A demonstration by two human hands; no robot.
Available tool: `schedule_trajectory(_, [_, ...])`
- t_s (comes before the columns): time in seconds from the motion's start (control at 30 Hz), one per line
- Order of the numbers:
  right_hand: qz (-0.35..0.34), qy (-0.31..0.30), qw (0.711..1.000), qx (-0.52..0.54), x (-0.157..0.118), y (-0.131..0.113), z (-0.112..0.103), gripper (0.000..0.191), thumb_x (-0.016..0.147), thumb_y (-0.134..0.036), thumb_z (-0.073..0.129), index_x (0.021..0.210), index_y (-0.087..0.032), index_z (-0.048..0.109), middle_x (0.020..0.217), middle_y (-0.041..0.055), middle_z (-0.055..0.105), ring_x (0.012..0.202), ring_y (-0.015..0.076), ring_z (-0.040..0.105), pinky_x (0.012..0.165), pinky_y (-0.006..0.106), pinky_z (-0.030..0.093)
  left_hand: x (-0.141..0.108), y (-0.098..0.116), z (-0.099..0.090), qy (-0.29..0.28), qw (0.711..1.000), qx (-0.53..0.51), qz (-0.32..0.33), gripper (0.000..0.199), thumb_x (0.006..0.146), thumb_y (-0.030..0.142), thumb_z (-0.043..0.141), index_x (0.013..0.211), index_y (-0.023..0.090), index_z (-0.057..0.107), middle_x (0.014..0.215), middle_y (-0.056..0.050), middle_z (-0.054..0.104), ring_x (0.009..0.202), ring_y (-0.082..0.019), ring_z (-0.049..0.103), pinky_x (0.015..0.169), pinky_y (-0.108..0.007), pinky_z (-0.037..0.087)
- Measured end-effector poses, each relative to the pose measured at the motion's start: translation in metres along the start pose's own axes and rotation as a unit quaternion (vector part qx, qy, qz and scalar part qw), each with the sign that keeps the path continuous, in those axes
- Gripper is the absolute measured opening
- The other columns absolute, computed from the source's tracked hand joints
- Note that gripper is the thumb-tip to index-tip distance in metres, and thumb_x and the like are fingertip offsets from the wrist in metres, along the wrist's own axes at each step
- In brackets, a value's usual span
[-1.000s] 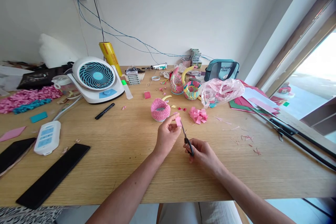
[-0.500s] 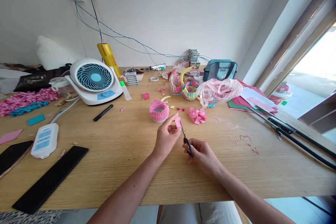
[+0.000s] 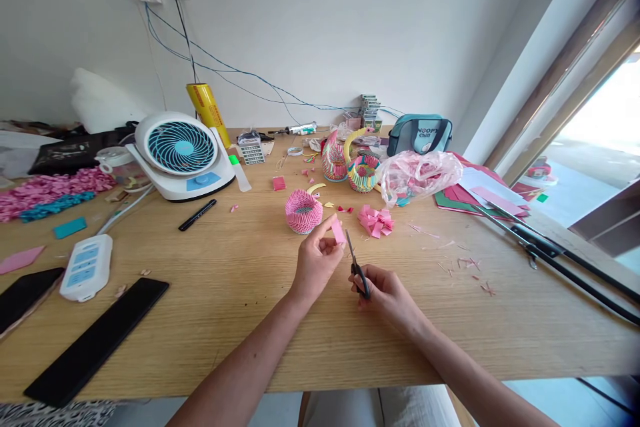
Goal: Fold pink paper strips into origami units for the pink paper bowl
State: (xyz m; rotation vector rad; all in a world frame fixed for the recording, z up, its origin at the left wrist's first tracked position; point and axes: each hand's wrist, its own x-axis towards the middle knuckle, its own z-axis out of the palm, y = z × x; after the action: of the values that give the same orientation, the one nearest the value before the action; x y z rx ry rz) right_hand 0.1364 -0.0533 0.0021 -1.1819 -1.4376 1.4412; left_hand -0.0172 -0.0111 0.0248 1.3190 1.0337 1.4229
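Observation:
Between its fingertips my left hand (image 3: 320, 257) pinches a small pink paper piece (image 3: 338, 232). Black-handled scissors (image 3: 361, 280) are gripped in my right hand (image 3: 383, 290), blades pointing up just right of the paper and apart from it. Beyond my left hand sits a pink folded-paper basket shape (image 3: 303, 211). A heap of pink paper pieces (image 3: 376, 221) lies beyond the scissors. Farther back stand two multicoloured paper swans, one pink-necked (image 3: 335, 160) and one yellow-necked (image 3: 363, 172).
A white fan (image 3: 183, 153), a power strip (image 3: 87, 267) and a long black case (image 3: 100, 340) are on the left. Pink plastic bag (image 3: 420, 173), teal bag (image 3: 419, 135), coloured sheets (image 3: 453, 197) and black rods (image 3: 550, 257) are on the right. Paper scraps (image 3: 470, 263) lie nearby.
The scissors have come slightly away from the pink paper, to the right, leaving a small gap. My left hand has barely moved, and the paper in it is tilted a little differently.

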Motion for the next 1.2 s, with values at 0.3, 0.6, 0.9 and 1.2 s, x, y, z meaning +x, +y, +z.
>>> schedule_trajectory(0.3, [0.007, -0.019, 1.000, 0.021, -0.001, 0.001, -0.001, 0.042, 0.079, -0.056, 0.062, 0.077, -0.014, 0.063, 0.074, 0.0012, 0.057, 0.061, 0.0121, 0.052, 0.055, 0.024, 0.046, -0.002, 0.003, 0.002, -0.011, 0.999, -0.025, -0.016, 0.063, 0.073, 0.010, 0.065, 0.134, 0.018, 0.054, 0.128, -0.014, 0.062, 0.070, -0.007, 0.063, 0.064, -0.015, 0.049])
schedule_trajectory(0.6, [0.014, -0.025, 0.998, 0.055, -0.002, -0.004, -0.002, 0.048, 0.074, -0.062, 0.066, 0.079, -0.014, 0.064, 0.074, 0.0023, 0.057, 0.059, 0.0116, 0.052, 0.056, 0.026, 0.049, -0.002, 0.008, 0.001, -0.022, 0.997, -0.062, -0.040, 0.064, 0.072, 0.013, 0.069, 0.134, 0.017, 0.054, 0.133, -0.013, 0.059, 0.073, -0.007, 0.063, 0.066, -0.016, 0.050])
schedule_trajectory(0.9, [0.022, -0.038, 0.996, 0.082, -0.003, -0.006, -0.003, 0.053, 0.070, -0.064, 0.069, 0.079, -0.013, 0.063, 0.073, 0.0023, 0.057, 0.057, 0.0101, 0.051, 0.057, 0.027, 0.050, -0.003, 0.012, 0.001, -0.014, 0.995, -0.085, -0.051, 0.063, 0.071, 0.014, 0.070, 0.133, 0.016, 0.055, 0.134, -0.014, 0.059, 0.080, -0.008, 0.064, 0.076, -0.018, 0.051])
schedule_trajectory(1.2, [0.003, -0.006, 0.999, 0.034, -0.002, -0.001, -0.003, 0.046, 0.076, -0.061, 0.064, 0.079, -0.015, 0.062, 0.075, 0.0026, 0.059, 0.061, 0.0123, 0.053, 0.057, 0.025, 0.048, -0.005, 0.007, 0.003, -0.043, 0.996, -0.059, -0.051, 0.065, 0.073, 0.013, 0.067, 0.136, 0.018, 0.052, 0.131, -0.014, 0.060, 0.073, -0.008, 0.063, 0.066, -0.017, 0.049])
